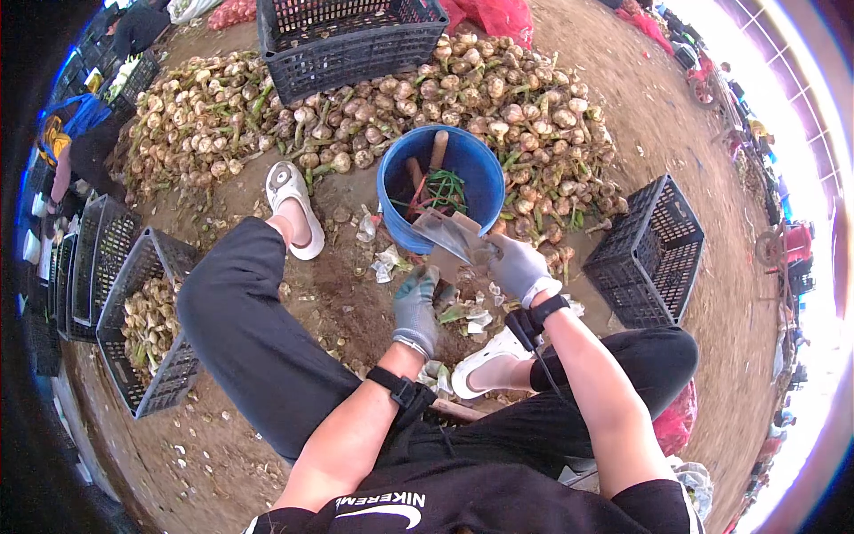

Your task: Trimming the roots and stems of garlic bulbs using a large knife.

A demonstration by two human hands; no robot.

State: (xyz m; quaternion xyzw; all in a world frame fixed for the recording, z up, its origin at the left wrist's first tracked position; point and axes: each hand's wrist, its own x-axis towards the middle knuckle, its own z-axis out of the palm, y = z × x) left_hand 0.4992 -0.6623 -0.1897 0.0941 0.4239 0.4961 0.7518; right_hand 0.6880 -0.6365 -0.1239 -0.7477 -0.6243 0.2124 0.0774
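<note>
My right hand [519, 265], in a light grey glove, grips a flat, shiny grey blade-like piece [448, 233]; blur hides its exact kind. The piece reaches over the near rim of a blue plastic bucket [490, 220]. Inside the bucket are wooden handles [438, 150] and green and red ties [446, 190]. My left hand [415, 307], in a stained grey glove, is lower and to the left, with fingers curled. Whether anything is in it cannot be made out. Beyond the bucket spreads a large heap of garlic bulbs [527, 133] with cut stems.
A black plastic crate [353, 73] stands on the heap, and another crate [620, 267] is at right. At left, a crate [117, 374] holds garlic beside more stacked crates [93, 253]. Papery skins [385, 263] litter the dirt floor. Another person's arm [61, 175] shows at far left.
</note>
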